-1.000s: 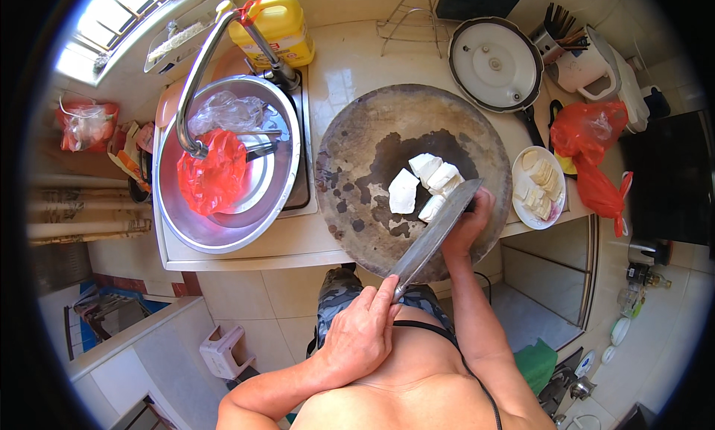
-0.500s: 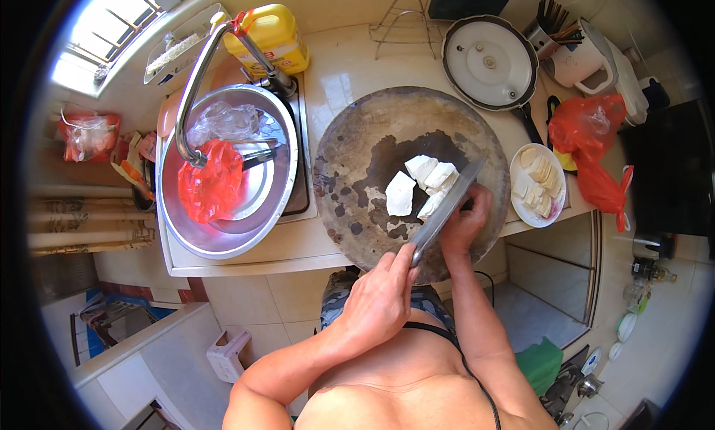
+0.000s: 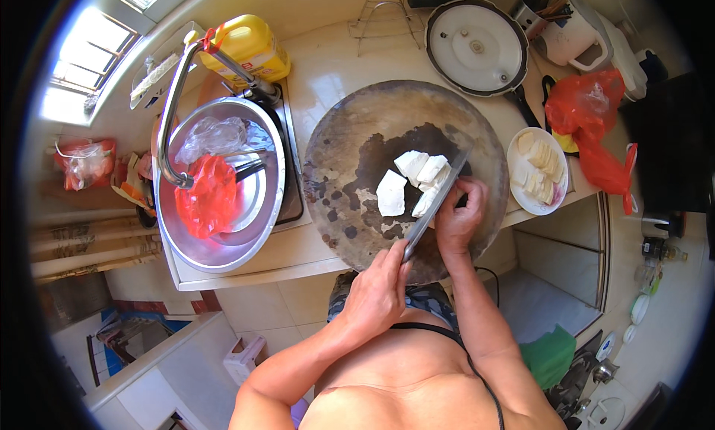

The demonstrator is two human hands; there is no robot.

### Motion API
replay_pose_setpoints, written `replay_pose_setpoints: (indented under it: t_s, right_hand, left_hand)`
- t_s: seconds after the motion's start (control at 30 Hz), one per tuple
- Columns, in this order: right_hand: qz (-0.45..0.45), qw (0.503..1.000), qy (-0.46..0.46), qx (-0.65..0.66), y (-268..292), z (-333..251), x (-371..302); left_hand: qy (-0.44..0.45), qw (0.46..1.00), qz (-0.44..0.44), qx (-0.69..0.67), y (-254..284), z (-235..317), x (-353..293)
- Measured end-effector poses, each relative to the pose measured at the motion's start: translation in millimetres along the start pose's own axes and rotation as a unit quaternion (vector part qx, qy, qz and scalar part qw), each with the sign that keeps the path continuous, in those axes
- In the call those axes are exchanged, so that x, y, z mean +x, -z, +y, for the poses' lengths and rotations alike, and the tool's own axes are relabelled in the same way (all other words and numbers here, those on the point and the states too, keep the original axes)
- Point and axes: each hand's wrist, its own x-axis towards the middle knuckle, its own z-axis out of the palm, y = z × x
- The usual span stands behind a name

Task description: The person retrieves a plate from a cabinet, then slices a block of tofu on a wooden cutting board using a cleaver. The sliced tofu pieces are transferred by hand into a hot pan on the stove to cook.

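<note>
On the round wooden chopping board point(image 3: 350, 124) sit several white blocks that look like tofu point(image 3: 391, 194), over a dark wet patch. A kitchen knife point(image 3: 439, 199) lies slantwise along the right side of these pieces, its blade pointing away from me. My left hand point(image 3: 378, 281) is closed round the knife's handle near the board's front edge. Right of the blade is my right hand point(image 3: 462, 215), its fingers curled against the blade's upper part; some fingertips are hidden there. A white plate point(image 3: 520, 195) of pale slices stands right of the board.
A metal basin point(image 3: 275, 184) holding a red plastic bag point(image 3: 208, 199) stands left, under a curved faucet point(image 3: 168, 132). Behind are a yellow jug point(image 3: 257, 46), a wire rack point(image 3: 386, 16) and a pot lid point(image 3: 477, 46). Another red bag point(image 3: 588, 109) lies beyond the plate.
The view has shifted slightly, moving the board and basin a little in the picture. Both hands stay at the knife, and the white pieces keep about the same arrangement.
</note>
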Motion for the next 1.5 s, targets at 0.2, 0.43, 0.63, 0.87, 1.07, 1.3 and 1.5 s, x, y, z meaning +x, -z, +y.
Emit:
replay_pose_setpoints:
  t_s: [0.2, 0.43, 0.63, 0.87, 1.07, 1.3, 1.5]
  right_hand:
    - [-0.007, 1.000, -0.005, -0.005, 0.6, -0.8, -1.0]
    - [-0.013, 1.000, 0.000, -0.006, -0.1, -2.2, 1.8]
    - [-0.022, 1.000, -0.002, 0.008, 2.2, -7.3, 4.9]
    - [-0.029, 0.998, -0.035, 0.048, 11.4, -2.2, 4.7]
    - [-0.046, 0.998, -0.023, 0.025, 28.1, 2.1, 0.2]
    - [-0.052, 0.998, -0.006, 0.031, 27.9, 2.9, -4.1]
    - [-0.045, 0.998, -0.016, 0.049, 21.0, 4.7, -7.0]
  left_hand:
    - [-0.011, 0.999, 0.028, -0.017, -18.4, -2.4, 29.5]
    - [0.034, 0.999, -0.005, -0.026, 12.4, -16.5, -38.3]
    - [-0.009, 1.000, -0.010, -0.018, 44.3, -37.2, -63.7]
    - [0.030, 0.985, -0.005, -0.168, 50.3, -42.2, -35.9]
    - [0.069, 0.965, 0.054, -0.248, 52.8, -29.1, -34.4]
    - [-0.054, 0.995, 0.073, -0.036, 41.9, 6.2, -43.0]
    - [-0.025, 0.999, 0.014, 0.021, 26.6, 17.5, -50.7]
